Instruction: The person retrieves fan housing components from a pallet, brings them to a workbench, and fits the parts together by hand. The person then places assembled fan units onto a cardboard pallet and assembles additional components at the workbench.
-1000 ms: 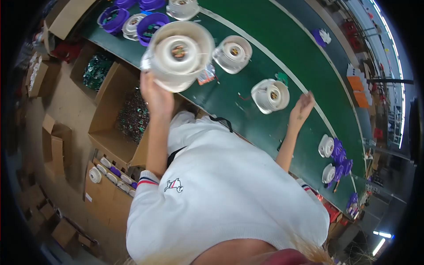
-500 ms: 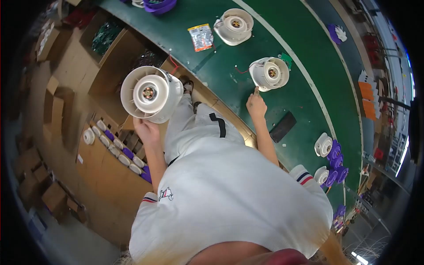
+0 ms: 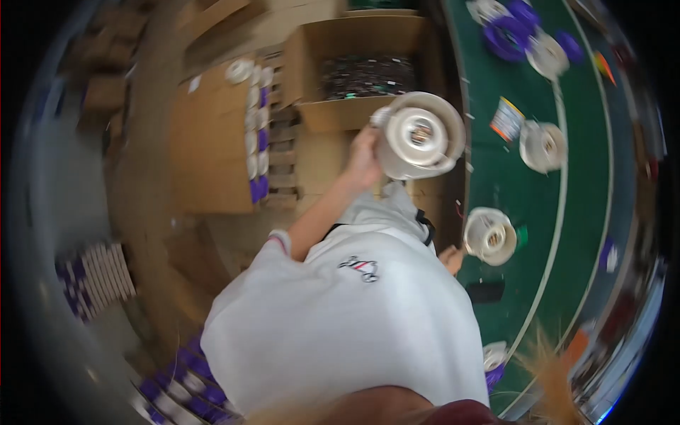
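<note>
My left hand (image 3: 365, 159) grips the side of a white round housing (image 3: 419, 136). It is held up in front of my body, its open face and metallic centre toward me. My right hand (image 3: 451, 260) is at the green table's near edge, by the lower left rim of a second white round housing (image 3: 490, 236). Blur hides whether its fingers pinch that rim or only touch it. Beside this housing sits a small green piece (image 3: 522, 236), and a dark flat block (image 3: 486, 291) lies below it.
On the green table (image 3: 520, 304) are another white housing (image 3: 544, 146), a printed packet (image 3: 507, 119), and purple and white parts (image 3: 506, 37). A cardboard box (image 3: 361, 113) of small dark pieces stands beyond my left hand. Left of it, white and purple parts (image 3: 258, 127) line a cardboard surface.
My view has swung left, so the table now lies along the right side. My left hand still holds its housing; my right hand stays by the one on the table.
</note>
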A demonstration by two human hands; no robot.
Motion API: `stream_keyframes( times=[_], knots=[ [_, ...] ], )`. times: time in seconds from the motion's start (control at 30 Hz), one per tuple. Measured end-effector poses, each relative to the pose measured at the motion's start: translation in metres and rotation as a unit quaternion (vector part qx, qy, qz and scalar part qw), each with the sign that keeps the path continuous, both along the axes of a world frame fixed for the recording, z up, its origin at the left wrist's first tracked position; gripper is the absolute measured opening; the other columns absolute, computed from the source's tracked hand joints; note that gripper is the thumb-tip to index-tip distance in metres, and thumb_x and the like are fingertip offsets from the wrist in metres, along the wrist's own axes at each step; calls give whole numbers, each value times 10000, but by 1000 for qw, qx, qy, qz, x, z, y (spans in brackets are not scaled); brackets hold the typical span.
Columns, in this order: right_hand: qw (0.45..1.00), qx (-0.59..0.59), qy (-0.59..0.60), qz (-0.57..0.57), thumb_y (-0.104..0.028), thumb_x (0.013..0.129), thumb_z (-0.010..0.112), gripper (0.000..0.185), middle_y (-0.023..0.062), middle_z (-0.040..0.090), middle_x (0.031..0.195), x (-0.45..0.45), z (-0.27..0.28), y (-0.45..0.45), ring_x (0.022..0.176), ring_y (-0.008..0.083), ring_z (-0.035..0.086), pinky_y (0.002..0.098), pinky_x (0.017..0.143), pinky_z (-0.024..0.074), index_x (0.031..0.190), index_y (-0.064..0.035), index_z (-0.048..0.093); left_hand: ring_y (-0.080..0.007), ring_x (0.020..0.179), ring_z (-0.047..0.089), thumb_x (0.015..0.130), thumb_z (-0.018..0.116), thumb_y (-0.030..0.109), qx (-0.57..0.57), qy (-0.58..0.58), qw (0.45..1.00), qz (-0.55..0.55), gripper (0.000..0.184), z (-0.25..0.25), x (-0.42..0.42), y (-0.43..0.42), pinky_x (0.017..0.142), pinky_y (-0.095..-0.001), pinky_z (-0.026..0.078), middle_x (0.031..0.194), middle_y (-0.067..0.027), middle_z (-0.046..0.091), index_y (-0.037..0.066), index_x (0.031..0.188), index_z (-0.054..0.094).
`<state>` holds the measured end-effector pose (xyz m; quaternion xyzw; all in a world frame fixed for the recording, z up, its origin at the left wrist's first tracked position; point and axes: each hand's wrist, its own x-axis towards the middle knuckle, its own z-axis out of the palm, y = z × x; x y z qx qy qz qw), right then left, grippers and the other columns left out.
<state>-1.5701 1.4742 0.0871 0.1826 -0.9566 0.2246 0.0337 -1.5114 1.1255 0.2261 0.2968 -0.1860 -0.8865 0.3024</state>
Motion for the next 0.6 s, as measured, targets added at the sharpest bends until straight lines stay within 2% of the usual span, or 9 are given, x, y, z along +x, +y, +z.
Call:
stream_keyframes(
  times=[0.07,0.13,0.17,0.2,0.27,0.33,0.4,0.53,0.6],
  knots=[
    [954,-196,-137,-181,-204,896,453,369,269,534,1050,7,-48,17,871,328,582,385,762,473,1120,88,457,-164,991,551,908,387,131,5,4,1000,10,256,6,13,-3,891,-329,451,1093,-58,556,72,1140,480],
    [761,-386,-292,-432,-302,902,460,433,229,536,1050,6,26,-35,852,262,583,379,746,502,1080,93,469,-163,999,547,918,374,135,35,3,999,21,276,10,28,-7,895,-330,450,1092,-54,556,79,1175,459],
    [690,-443,-359,-445,-463,889,430,573,206,561,1042,-3,18,-27,854,240,593,377,758,518,1076,77,477,-162,1004,545,921,371,137,46,-11,999,5,285,9,37,-11,899,-330,448,1094,-52,555,80,1189,449],
    [695,-441,-362,-438,-463,889,430,573,206,561,1042,-11,9,-20,854,240,593,377,758,518,1076,77,477,-161,1008,543,924,369,139,59,-24,998,-12,295,7,48,-15,902,-331,445,1095,-51,555,80,1204,439],
    [503,-628,-430,-410,-594,844,372,713,180,591,1019,-26,-36,4,894,246,595,384,793,515,1090,68,474,-161,1016,539,927,360,138,61,-7,998,-7,294,-12,80,-22,908,-331,440,1106,-54,551,80,1203,440],
    [531,-647,-404,-369,-623,817,364,738,176,594,1019,-42,-77,24,929,271,585,406,845,500,1051,67,480,-163,1017,538,930,351,141,73,-11,997,-14,281,-33,108,-33,915,-332,434,1107,-56,548,77,1184,452],
    [521,-629,-346,-462,-608,823,369,729,193,577,1030,-52,-72,4,935,293,576,417,850,499,1036,81,480,-166,1020,536,930,352,143,66,-43,997,15,276,-36,139,-39,917,-334,433,1112,-56,545,76,1178,454],
    [509,-667,-303,-452,-543,866,352,679,213,564,998,-57,-83,1,921,322,572,453,824,512,1024,109,460,-174,1032,528,925,352,132,74,-73,992,73,270,-37,196,-38,922,-338,429,1124,-58,539,74,1167,456],
    [498,-683,-290,-449,-416,905,404,556,217,562,999,-53,-81,-4,899,328,576,456,810,521,1043,120,453,-180,1042,523,924,348,129,74,-77,990,92,269,-42,216,-37,928,-351,424,1135,-57,535,77,1164,456]
  ],
)
